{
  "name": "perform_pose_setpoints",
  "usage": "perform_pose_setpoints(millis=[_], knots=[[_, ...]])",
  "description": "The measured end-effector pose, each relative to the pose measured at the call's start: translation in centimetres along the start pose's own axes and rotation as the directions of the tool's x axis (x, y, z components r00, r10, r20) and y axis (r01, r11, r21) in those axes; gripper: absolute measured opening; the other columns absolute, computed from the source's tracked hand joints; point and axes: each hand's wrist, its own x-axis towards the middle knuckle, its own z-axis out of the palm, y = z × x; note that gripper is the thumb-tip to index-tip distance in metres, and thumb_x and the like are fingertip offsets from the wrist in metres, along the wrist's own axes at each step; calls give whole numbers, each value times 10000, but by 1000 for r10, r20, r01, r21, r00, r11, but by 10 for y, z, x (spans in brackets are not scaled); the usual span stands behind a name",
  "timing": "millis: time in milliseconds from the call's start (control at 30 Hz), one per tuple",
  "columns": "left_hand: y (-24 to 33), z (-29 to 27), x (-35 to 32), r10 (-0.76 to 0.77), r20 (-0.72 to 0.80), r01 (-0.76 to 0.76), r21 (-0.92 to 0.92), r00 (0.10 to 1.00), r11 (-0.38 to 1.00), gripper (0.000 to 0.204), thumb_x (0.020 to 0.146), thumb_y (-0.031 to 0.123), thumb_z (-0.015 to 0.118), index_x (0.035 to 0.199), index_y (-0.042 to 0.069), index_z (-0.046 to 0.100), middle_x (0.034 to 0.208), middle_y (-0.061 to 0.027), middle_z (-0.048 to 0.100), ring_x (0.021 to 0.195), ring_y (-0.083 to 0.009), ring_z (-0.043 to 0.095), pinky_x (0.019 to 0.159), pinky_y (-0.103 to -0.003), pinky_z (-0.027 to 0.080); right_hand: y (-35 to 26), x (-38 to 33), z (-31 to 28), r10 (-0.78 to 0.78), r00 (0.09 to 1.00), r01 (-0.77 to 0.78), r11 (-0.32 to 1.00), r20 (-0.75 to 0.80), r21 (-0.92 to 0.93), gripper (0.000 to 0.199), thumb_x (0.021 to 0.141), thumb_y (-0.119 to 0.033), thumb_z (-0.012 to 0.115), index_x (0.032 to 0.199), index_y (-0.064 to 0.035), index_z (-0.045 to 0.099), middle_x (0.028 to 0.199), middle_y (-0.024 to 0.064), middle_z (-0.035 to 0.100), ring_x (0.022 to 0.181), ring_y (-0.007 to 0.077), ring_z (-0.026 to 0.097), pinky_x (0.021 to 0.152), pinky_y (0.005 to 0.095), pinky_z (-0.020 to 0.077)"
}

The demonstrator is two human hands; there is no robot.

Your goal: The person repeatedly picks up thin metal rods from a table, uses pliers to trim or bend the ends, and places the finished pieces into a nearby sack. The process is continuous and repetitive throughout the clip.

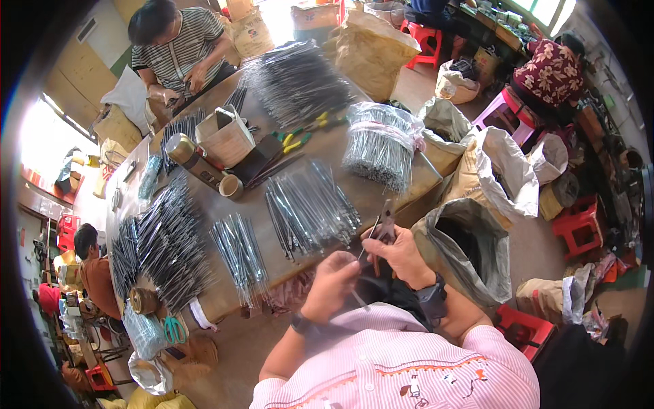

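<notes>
A: What is the right hand [403, 255] doing?

B: It is holding a pair of pliers [385, 225] just off the near edge of the worktop [381, 194]. Their long axis is running nearly upright in the view, the jaws pointing away from the person toward the worktop, the handles lying inside the closed grip.

A: And the left hand [332, 283]?

B: Its grip is pinched narrow on a thin metal rod [359, 300], just beside the right hand. The rod is lying slantwise, one end sticking out toward the person's chest; I cannot tell where the other end is pointing.

A: What are the containers holding?

B: A grey sack [470, 249] is standing open to the right of the hands, its inside too dark to read. A small pale box [228, 136] is sitting mid-worktop, contents unclear. A clear wrap [385, 140] is binding a bundle of rods standing on end at the right edge.

A: Any packages or labels?

B: A gold-capped cylindrical flask [187, 158] is lying beside the box, a brown cup [231, 186] near it. Tan paper sacks [371, 48] are standing beyond the far end. Loose rod bundles [310, 204] are lying across the worktop, pointing mostly away from the person.
</notes>
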Motion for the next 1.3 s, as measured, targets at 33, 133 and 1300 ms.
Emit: perform_pose_setpoints(millis=[33,133,1300], knots=[[1,1,-1,25,-16,-24,32,1000,999,136,889,72,679,1000,53,603,799,-4,615,562,-46,502,481,-187,386,1,-2,-6,51,999,-52,992,13,115,162,883,-114,690,963,16,637,835,74,652,716,139,640,601,260,521],[8,2,-6,76,-46,-71,100,996,992,194,891,64,672,1076,25,633,785,-4,620,540,-40,493,481,-176,393,7,4,-26,292,956,-258,807,22,531,299,925,-238,599,965,56,634,1013,183,662,956,262,654,747,345,562],[-2,11,1,494,30,-381,677,869,629,237,904,-7,598,1125,18,681,767,38,514,647,-32,444,559,-196,368,5,-32,-45,-68,958,272,537,280,-799,341,747,-129,599,1069,-17,604,883,243,640,825,418,623,731,454,508]])
